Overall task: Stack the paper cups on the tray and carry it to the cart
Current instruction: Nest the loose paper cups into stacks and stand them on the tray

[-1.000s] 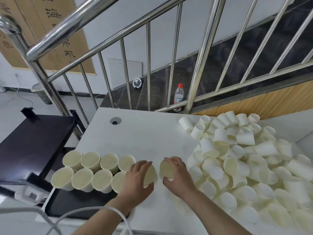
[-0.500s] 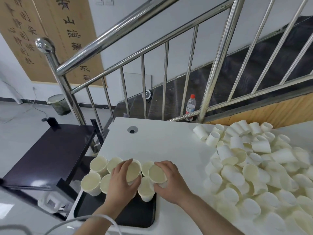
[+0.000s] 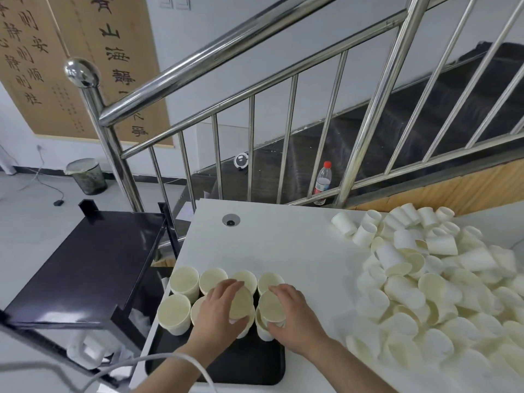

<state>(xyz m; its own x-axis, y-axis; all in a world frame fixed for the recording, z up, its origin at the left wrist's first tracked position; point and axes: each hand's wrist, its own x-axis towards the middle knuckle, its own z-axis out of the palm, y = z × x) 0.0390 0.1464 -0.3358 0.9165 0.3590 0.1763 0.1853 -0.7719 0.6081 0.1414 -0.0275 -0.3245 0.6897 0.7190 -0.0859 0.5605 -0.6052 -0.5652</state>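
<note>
Both hands work over a black tray [image 3: 255, 373] at the near left corner of a white table [image 3: 283, 239]. The left hand [image 3: 218, 316] curls its fingers round a paper cup [image 3: 241, 303] held just above a cup stack in the tray's front row. The right hand [image 3: 295, 313] grips a second paper cup [image 3: 271, 306] the same way, over the stack at the row's right end. Upright cup stacks [image 3: 184, 282] fill the tray in two rows (four at the back). A big heap of loose paper cups [image 3: 431, 279] covers the table's right side, well apart from the tray. A black cart [image 3: 85, 259] stands just left of the table, under a steel stair railing [image 3: 198, 61]
</note>
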